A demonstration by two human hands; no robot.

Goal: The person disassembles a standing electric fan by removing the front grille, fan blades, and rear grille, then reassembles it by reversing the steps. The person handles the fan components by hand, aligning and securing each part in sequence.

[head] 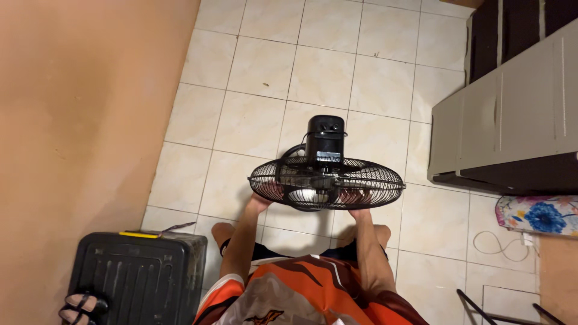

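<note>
Cream tiled floor (253,72), orange wall (78,108), grey cabinet (512,114), black fan (326,180) held

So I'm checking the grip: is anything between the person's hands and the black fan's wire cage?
Nothing visible. The left hand and right hand both rest directly against the lower rim of the black round wire-cage fan, held above the beige tiled floor.

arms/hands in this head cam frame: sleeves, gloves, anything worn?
Both forearms are bare from elbow to wrist: no long sleeves, no gloves visible. The left hand and right hand are partly hidden behind the black fan guard, so rings can't be ruled out. No watch or band shows. The torso wears an orange, white and black patterned shirt.
</note>
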